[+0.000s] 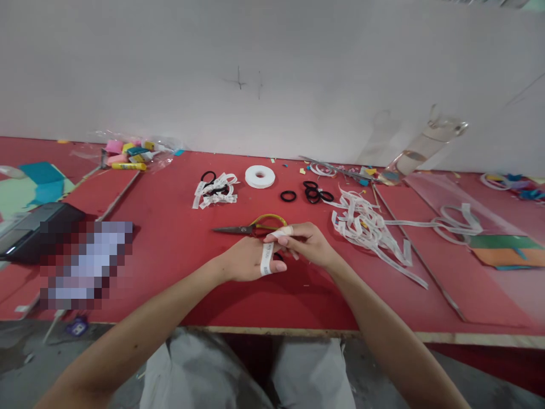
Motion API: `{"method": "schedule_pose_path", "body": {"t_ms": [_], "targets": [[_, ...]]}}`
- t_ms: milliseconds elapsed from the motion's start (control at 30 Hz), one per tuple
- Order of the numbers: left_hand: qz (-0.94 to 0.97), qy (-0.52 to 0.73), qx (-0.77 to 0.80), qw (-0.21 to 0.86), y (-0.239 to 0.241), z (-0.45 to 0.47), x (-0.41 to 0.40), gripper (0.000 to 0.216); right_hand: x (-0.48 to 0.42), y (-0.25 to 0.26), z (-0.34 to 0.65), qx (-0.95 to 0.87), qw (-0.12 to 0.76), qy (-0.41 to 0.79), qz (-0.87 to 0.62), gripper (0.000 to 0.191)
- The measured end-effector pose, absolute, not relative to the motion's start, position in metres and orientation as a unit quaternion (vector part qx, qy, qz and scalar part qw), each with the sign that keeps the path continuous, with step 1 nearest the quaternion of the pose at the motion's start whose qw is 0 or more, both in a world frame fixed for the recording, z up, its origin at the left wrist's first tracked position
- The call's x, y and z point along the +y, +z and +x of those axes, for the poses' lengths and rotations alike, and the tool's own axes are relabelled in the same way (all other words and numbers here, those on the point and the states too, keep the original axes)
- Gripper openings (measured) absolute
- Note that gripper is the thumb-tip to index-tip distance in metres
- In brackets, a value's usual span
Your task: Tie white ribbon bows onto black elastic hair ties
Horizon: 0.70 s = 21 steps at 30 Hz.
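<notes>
A white printed ribbon [266, 258] runs across my left hand [244, 258], over the base of the thumb. My right hand [313, 244] meets the left one and pinches the ribbon's upper end between thumb and fingers. Part of a black hair tie [278, 257] shows between the hands; the left fingers are mostly hidden. Just behind the hands lie scissors [232, 229] with yellow handles. Farther back are a loose black hair tie [288, 196], a small cluster of black hair ties [312, 194] and a white ribbon roll [259, 176].
Hair ties with ribbon bows [216, 190] lie back left, and a tangled ribbon pile [361, 218] lies right. A clear bottle [426, 149] leans against the wall. At left are a blurred-out flat object [91, 264], a dark case [46, 230] and bagged glue tubes [130, 156].
</notes>
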State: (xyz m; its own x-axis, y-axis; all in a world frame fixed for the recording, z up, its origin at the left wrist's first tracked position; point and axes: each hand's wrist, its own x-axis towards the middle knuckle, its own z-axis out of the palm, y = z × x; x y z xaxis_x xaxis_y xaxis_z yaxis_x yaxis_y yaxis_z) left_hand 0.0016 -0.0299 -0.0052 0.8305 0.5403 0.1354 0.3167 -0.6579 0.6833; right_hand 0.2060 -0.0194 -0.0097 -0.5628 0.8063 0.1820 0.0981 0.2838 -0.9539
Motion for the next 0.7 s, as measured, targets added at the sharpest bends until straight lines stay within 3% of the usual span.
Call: {"method": "schedule_pose_path", "body": {"t_ms": [167,400,533,700], "targets": [[0.797,0.212,0.215,0.524,-0.005,-0.001,-0.025,0.088,-0.017,-0.014,0.203,-0.752,0.353,0.47,-0.299,0.035],[0.574,0.246,0.118,0.772,-0.009,0.001,-0.019,0.095,-0.018,-0.017,0.198,-0.702,0.377,0.531,-0.288,0.053],[0.451,0.301,0.108,0.833,-0.002,-0.001,-0.016,0.092,-0.018,-0.017,0.196,-0.647,0.429,0.54,-0.324,0.044],[0.427,0.328,0.14,0.831,0.0,-0.002,-0.011,0.093,-0.019,-0.011,0.192,-0.632,0.431,0.539,-0.354,0.027]]}}
